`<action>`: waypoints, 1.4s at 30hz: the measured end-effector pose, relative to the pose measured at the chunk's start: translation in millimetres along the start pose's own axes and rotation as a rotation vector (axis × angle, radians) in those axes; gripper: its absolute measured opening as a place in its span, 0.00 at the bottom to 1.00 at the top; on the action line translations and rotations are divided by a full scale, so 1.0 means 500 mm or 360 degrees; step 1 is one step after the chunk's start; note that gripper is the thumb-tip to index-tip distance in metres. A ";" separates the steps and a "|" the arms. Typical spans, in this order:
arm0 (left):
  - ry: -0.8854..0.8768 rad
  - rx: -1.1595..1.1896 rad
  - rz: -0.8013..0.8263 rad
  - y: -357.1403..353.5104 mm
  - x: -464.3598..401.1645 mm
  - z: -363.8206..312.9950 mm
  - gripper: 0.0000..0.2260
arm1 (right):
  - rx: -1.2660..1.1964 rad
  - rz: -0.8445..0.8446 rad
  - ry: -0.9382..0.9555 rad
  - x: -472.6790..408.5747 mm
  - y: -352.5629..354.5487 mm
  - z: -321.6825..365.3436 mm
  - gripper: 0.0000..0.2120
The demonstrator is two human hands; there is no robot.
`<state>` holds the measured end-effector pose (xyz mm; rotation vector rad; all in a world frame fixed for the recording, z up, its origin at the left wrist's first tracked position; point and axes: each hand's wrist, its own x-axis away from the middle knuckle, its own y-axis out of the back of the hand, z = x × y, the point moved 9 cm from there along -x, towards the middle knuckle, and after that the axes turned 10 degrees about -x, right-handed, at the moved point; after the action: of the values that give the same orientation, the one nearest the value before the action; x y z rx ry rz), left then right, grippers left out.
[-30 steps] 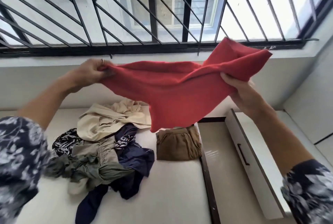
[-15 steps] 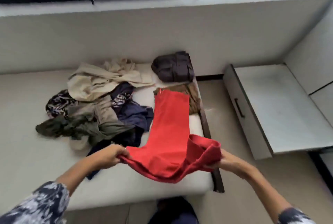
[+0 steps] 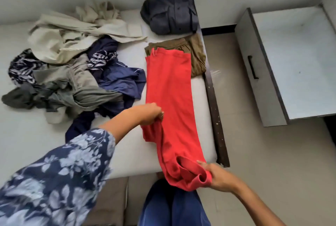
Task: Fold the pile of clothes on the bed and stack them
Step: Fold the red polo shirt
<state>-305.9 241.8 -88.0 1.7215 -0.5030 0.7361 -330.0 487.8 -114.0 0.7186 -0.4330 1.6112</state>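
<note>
Now: red garment (image 3: 169, 87) lies lengthwise at the bed's (image 3: 118, 151) 3 o'clock edge. Left hand (image 3: 151, 113) pinches its side, right hand (image 3: 216, 176) grips the near end, probably the hem. Smooth flat, then fold toward 12 o'clock.

On the bed (image 3: 127, 149), the left hand (image 3: 149, 115) and right hand (image 3: 216, 176) each pinch a long red garment (image 3: 169, 87) lying beside the clothes pile (image 3: 72, 66).

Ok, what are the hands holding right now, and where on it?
Both hold the red garment: the left hand pinches its left edge partway down, the right hand grips the bunched near end hanging off the bed.
</note>
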 end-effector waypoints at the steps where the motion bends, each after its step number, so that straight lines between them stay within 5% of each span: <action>1: 0.0056 -0.0060 -0.0092 0.026 -0.036 -0.003 0.20 | 0.0008 0.0018 0.0035 -0.010 -0.009 -0.008 0.23; 5: 0.0186 -0.0229 -0.0555 0.044 -0.155 -0.027 0.20 | -0.0149 0.0007 0.0050 -0.050 -0.036 -0.063 0.25; 8: 0.0256 0.0611 -0.0838 -0.039 -0.190 -0.016 0.26 | -0.0237 -0.0036 0.0021 -0.064 -0.014 -0.064 0.14; 10: 0.0294 0.1448 -0.0724 -0.127 -0.194 -0.014 0.15 | -0.0253 -0.0068 0.0053 -0.069 0.016 -0.036 0.03; 12: 0.0326 0.1794 -0.0333 -0.208 -0.182 -0.046 0.05 | -0.0264 -0.0028 0.0099 -0.072 0.036 -0.002 0.06; 16: 0.0464 0.2078 0.0100 -0.283 -0.136 -0.081 0.17 | -0.0313 0.0007 0.0022 -0.115 0.104 0.053 0.05; 23: 0.0938 0.2591 0.0113 -0.307 -0.150 -0.026 0.32 | -0.1066 -0.0252 -0.0065 -0.362 0.276 0.097 0.11; 27: 0.0783 0.2357 -0.0005 -0.328 -0.170 -0.016 0.17 | -0.1236 -0.0472 -0.0255 -0.498 0.308 0.003 0.10; 29: 0.0649 0.2052 -0.0159 -0.329 -0.173 -0.027 0.19 | -0.1056 -0.0759 -0.0230 -0.512 0.327 -0.016 0.17; 32: 0.0811 0.1812 -0.0332 -0.342 -0.172 -0.021 0.22 | -0.0455 -0.1339 -0.0097 -0.443 0.336 0.008 0.30; 34: 0.0835 0.1813 -0.0368 -0.325 -0.173 -0.015 0.19 | 0.0110 -0.1471 0.0145 -0.374 0.298 0.057 0.36; 37: 0.0704 0.1720 -0.0371 -0.275 -0.173 0.000 0.13 | 0.0887 -0.0974 0.0550 -0.317 0.169 0.091 0.44; 39: 0.0653 0.1662 -0.0277 -0.253 -0.170 0.009 0.14 | 0.1133 -0.0626 0.0537 -0.302 0.100 0.055 0.51; 42: 0.0528 0.1689 -0.0145 -0.220 -0.161 0.003 0.12 | 0.1157 -0.0593 0.0428 -0.303 0.083 0.030 0.46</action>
<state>-289.6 266.6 -220.9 2.4761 0.2766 1.3270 -360.3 358.3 -199.3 1.0269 0.4919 1.4641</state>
